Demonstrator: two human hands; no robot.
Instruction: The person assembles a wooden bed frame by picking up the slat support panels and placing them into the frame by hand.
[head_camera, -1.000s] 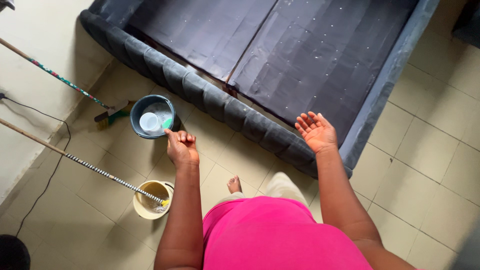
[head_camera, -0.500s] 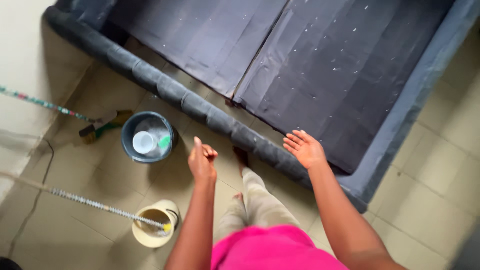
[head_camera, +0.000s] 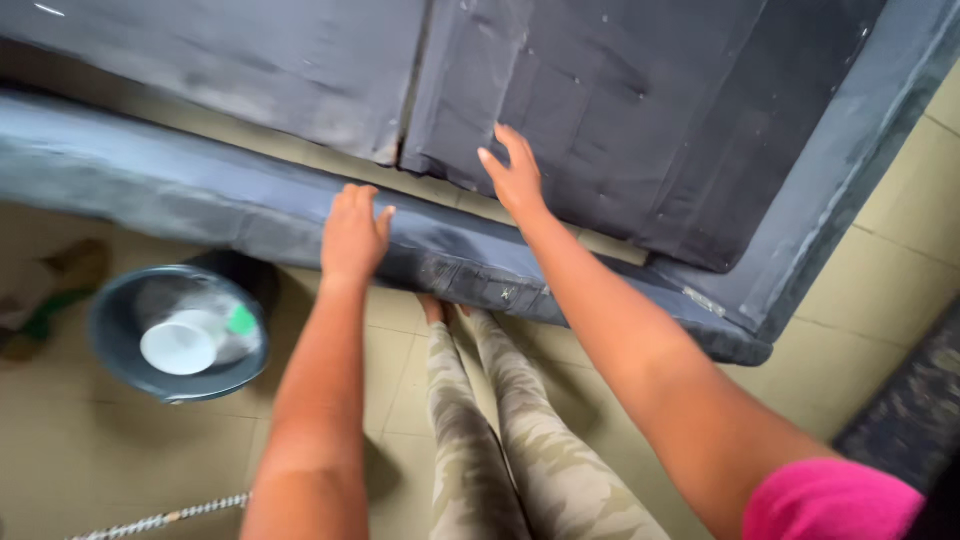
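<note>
The upturned sofa frame (head_camera: 560, 110) lies with its dark cloth-covered underside facing up, its long axis running from the far left toward the near right, filling the whole far part of the scene. Its padded front rail (head_camera: 200, 195) runs along the near edge, ending at a corner on the near right, with pale tiled floor (head_camera: 880, 270) beyond.

The left hand (head_camera: 352, 232) rests palm down on that rail, fingers together and curled lightly over its top, gripping nothing that I can make out. The right hand (head_camera: 515, 175) is flat on the dark cloth panel just past the rail, fingers spread and pointing far, holding nothing. A seam (head_camera: 412, 85) between two cloth panels runs away from the rail between the two hands.

Near the left hand, on the floor to the left, stands a dark round bucket (head_camera: 110, 350) with a white cup (head_camera: 180, 345) inside; it sits just beside the rail. The person's legs in patterned leggings (head_camera: 500, 440) stand against the rail, leaving open tiles on either side.
</note>
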